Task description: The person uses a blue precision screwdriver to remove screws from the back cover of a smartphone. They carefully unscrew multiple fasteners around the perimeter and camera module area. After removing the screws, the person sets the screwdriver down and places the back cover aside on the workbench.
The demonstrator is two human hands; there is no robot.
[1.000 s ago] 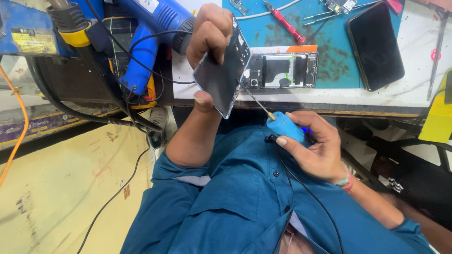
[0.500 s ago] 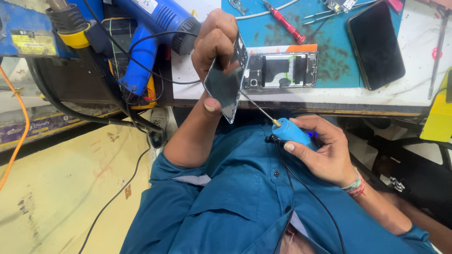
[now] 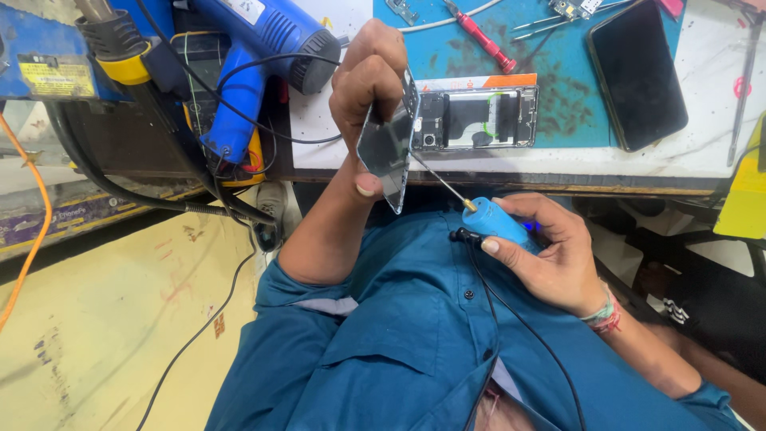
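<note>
Blue soldering tool (image 3: 499,226) sits clamped in my right hand (image 3: 550,259), tip touching the phone panel (image 3: 388,148) my left hand (image 3: 369,88) pinches upright near the bench edge (image 3: 558,185).

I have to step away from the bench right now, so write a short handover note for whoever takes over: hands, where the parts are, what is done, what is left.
Left hand: grips a phone panel on edge, held up in front of the bench edge.
Right hand: holds a blue corded electric screwdriver; its thin bit reaches the panel's lower edge.
On the blue mat: an opened phone body, insides exposed; a dark phone face up on the right; a red-handled screwdriver above.
Blue hot-air gun lies left.
Done: panel is off the body.
Left: work at the panel's edge; whether screws remain cannot be told.
</note>
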